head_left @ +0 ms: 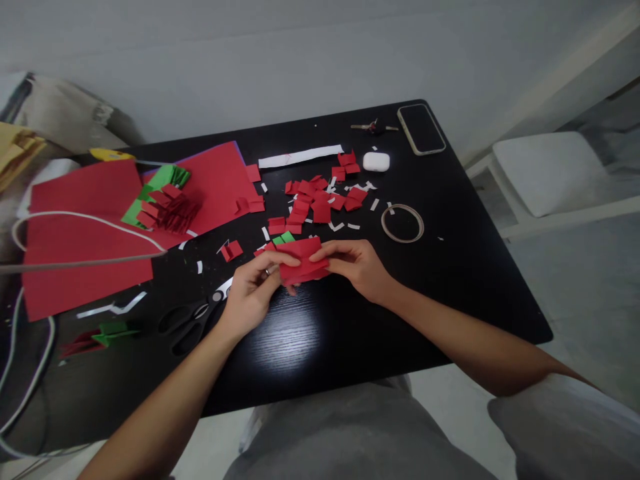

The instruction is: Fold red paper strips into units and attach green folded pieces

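Note:
Between my two hands is a creased piece of red paper (307, 250), held just above the front half of the table. My left hand (253, 285) pinches its left side, with a ring on one finger. The right end is gripped by my right hand (360, 267), thumb and fingers closed on it. Behind the paper lie several small folded red pieces (321, 210) and a bit of green folded paper (283, 238). Black-handled scissors (190, 325) rest beside my left forearm, their blades partly hidden by my left hand.
Large red sheets (85, 240) with a red-green folded stack (167, 207) cover the left. White cables (75, 215) cross there. A white strip (300, 157), a tape ring (403, 223), an earbud case (376, 161), keys (375, 127) and a phone (421, 129) lie farther back.

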`<state>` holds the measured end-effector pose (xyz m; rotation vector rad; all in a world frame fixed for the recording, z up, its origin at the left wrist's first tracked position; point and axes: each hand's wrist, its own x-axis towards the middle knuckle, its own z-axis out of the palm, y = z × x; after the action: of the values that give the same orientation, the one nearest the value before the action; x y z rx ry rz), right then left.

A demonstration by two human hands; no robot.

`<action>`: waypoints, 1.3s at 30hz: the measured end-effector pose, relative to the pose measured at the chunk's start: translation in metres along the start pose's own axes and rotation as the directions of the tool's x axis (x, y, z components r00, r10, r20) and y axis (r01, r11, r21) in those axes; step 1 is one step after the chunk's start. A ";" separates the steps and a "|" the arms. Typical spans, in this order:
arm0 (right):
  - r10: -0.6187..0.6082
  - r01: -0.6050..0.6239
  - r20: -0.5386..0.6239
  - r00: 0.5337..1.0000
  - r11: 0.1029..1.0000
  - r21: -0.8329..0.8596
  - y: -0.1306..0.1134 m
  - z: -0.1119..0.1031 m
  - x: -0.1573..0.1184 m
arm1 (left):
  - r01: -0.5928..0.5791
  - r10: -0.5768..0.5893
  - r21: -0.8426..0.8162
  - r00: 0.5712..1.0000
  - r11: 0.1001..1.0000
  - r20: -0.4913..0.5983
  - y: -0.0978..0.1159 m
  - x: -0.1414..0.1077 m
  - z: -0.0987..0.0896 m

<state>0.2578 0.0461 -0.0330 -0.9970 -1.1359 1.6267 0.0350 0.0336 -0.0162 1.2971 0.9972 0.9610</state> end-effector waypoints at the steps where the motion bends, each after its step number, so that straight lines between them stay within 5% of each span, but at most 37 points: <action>1: 0.002 -0.002 0.010 1.000 1.000 0.018 0.000 -0.001 -0.001 | -0.003 0.003 -0.009 1.000 1.000 0.015 -0.001 -0.001 -0.001; 5: -0.045 0.044 0.030 0.999 0.999 0.018 -0.002 0.001 -0.004 | -0.052 0.053 -0.007 0.995 0.999 0.080 -0.003 -0.005 -0.005; 9: -0.129 0.122 -0.035 0.991 0.980 -0.159 -0.003 0.007 -0.007 | -0.114 0.118 0.196 0.993 0.974 -0.012 -0.003 -0.006 0.000; 12: -0.122 0.116 -0.042 0.992 0.987 -0.111 0.001 0.010 -0.007 | -0.128 0.153 0.280 0.986 0.951 -0.070 -0.006 -0.005 0.005; 20: -0.075 0.072 -0.087 0.993 0.997 -0.028 0.003 0.008 -0.004 | -0.165 0.173 0.065 0.974 0.984 -0.145 -0.014 -0.004 0.010; 28: 0.133 -0.125 -0.065 0.989 0.986 0.114 0.004 0.008 -0.001 | -0.147 0.165 0.122 0.973 0.982 -0.160 -0.014 -0.003 0.007; 39: 0.168 -0.160 -0.044 0.985 0.977 0.142 0.002 0.007 0.000 | -0.118 0.144 0.149 0.973 0.982 -0.183 -0.012 -0.001 0.006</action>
<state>0.2508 0.0444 -0.0330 -1.0610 -0.9105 1.7715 0.0407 0.0307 -0.0276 1.4182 1.1542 1.1530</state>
